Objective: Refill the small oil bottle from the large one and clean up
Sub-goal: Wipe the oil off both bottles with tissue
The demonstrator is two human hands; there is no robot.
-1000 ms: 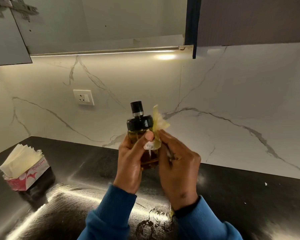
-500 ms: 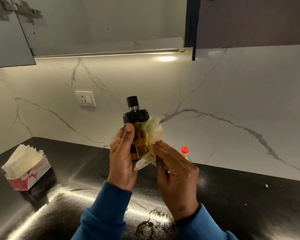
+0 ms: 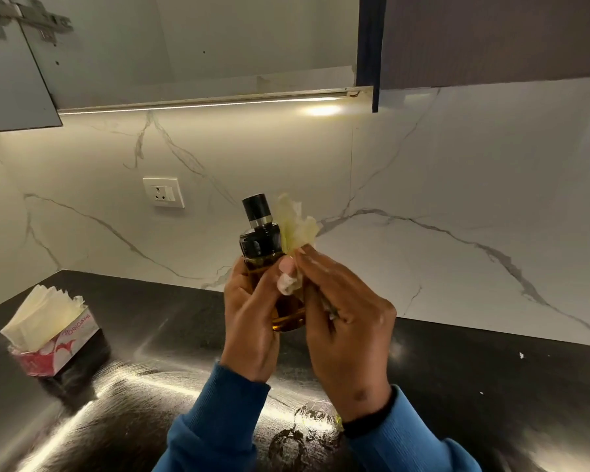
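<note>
The small oil bottle [image 3: 260, 245], glass with amber oil and a black cap, is held upright above the black counter. My left hand [image 3: 252, 321] grips its body from the left, thumb across the front. My right hand [image 3: 346, 321] holds a crumpled, oil-stained tissue [image 3: 295, 229] against the bottle's right side, and the tissue sticks up beside the cap. The large oil bottle is hidden behind my hands.
A red and white tissue pack [image 3: 48, 332] with white sheets sticking up stands on the counter [image 3: 491, 386] at the left. An oily smear [image 3: 304, 434] lies on the counter below my wrists. An open wall cabinet [image 3: 184, 46] hangs overhead; a socket [image 3: 163, 192] sits on the marble wall.
The tissue in my right hand has slid up the bottle's right side toward the cap. The red-capped bottle seen behind my right hand half a second ago is hidden again.
</note>
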